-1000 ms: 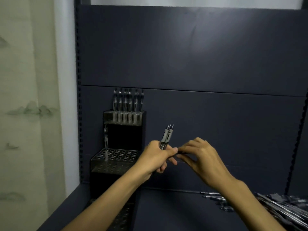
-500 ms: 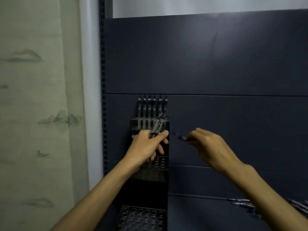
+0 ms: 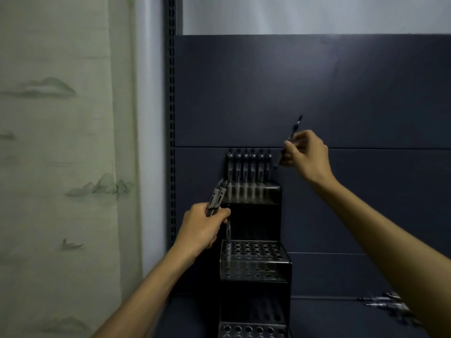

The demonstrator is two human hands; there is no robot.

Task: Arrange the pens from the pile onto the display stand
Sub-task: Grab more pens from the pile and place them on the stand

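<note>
A black tiered display stand [image 3: 253,264] with perforated shelves stands against the dark back panel. Its top tier holds a row of several upright pens [image 3: 249,172]; one pen [image 3: 228,236] stands in the middle tier's left corner. My left hand [image 3: 202,228] grips two grey pens [image 3: 217,196] upright, just left of the top tier. My right hand [image 3: 305,152] holds a single dark pen [image 3: 291,137], tilted, tip down, just right of the top row. A few pens of the pile [image 3: 388,304] show at the bottom right, partly behind my right forearm.
A slotted shelf upright [image 3: 172,142] runs along the stand's left side. A pale curtain with a landscape print [image 3: 61,167] hangs further left. The dark back panel [image 3: 341,93] fills the rest. The lowest perforated tier [image 3: 251,330] sits at the bottom edge.
The view shifted left and closer to the stand. My right hand rose with one pen to the top tier's right end. My left hand moved left with its two pens.
</note>
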